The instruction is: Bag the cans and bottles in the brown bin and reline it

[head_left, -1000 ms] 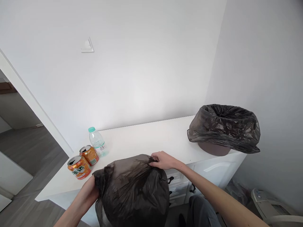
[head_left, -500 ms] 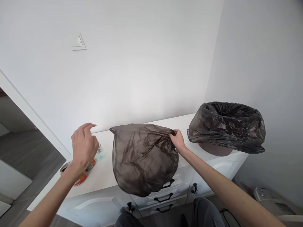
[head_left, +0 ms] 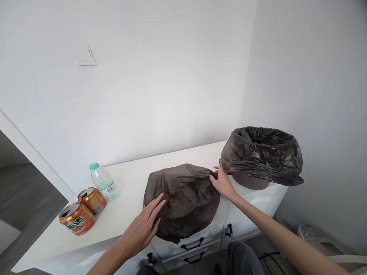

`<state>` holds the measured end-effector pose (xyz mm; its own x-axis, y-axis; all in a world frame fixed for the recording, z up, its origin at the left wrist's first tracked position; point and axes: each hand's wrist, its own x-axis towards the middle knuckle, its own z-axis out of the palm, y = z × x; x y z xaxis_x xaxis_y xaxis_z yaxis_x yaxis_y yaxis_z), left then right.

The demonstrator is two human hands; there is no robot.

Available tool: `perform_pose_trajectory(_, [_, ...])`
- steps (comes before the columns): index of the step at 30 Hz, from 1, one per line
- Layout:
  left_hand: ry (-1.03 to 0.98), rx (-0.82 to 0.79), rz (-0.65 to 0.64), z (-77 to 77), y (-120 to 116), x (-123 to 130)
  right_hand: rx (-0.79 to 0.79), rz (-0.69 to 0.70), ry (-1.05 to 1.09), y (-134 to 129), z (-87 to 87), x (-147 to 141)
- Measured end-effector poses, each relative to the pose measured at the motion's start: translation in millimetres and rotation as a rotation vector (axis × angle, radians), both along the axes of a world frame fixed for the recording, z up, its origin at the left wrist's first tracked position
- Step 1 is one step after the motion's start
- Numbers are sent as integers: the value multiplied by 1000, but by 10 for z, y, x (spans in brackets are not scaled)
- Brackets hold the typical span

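Observation:
A dark translucent plastic bag (head_left: 186, 202), puffed out, hangs over the front edge of the white cabinet top. Its gathered right corner is pinched between the thumb and fingers of my right hand (head_left: 223, 183). Against the bag's left side lies my left hand (head_left: 146, 221), fingers stretched out and slightly spread, gripping nothing. Just right of my right hand stands a brown bin (head_left: 252, 181), lined with a black garbage bag (head_left: 266, 152) folded over its rim.
On the cabinet top (head_left: 129, 175) at the left stand two opened orange drink cans, one nearer (head_left: 77, 218) and one behind (head_left: 92, 200), plus a clear plastic bottle (head_left: 103, 181) with a teal cap. Black-handled drawers (head_left: 192, 244) sit below. A beige appliance (head_left: 315, 242) is at lower right.
My left hand has come down from the air at the left onto the bag's side. The cans and bottle are now uncovered. My right hand keeps its pinch, and the bag sits slightly lower.

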<state>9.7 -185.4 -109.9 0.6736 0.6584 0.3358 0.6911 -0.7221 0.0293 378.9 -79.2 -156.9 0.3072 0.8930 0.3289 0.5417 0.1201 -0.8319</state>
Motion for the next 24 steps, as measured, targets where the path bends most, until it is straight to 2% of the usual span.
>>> perform_pose_trajectory(2, [18, 71, -40, -111, -77, -132, 152, 108, -184, -261, 50, 35])
perform_pose_trajectory(5, [90, 109, -65, -277, -190, -161, 274, 409, -398, -590, 93, 85])
perform_pose_trajectory(8, [131, 146, 12, -456, -183, -88, 182, 612, -495, -729, 85, 164])
perform_pose_trajectory(11, [68, 138, 50, -592, -74, -67, 58, 700, -561, -727, 23, 246])
perform_pose_trajectory(13, [-21, 101, 34, -624, -4, -97, 40, 744, -598, -702, -50, 285])
perform_pose_trajectory(16, [-194, -31, 86, -542, 52, -151, 95, 741, -632, -665, -194, 317])
perform_pose_trajectory(19, [-363, -266, 242, -319, 98, -168, 145, 693, -600, -622, -311, 321])
perform_pose_trajectory(21, [-428, -392, 325, -143, 180, -175, 147, 658, -541, -583, -322, 301])
perform_pose_trajectory(24, [-431, -430, 464, 66, 422, -223, 68, 575, -458, -496, -214, 206])
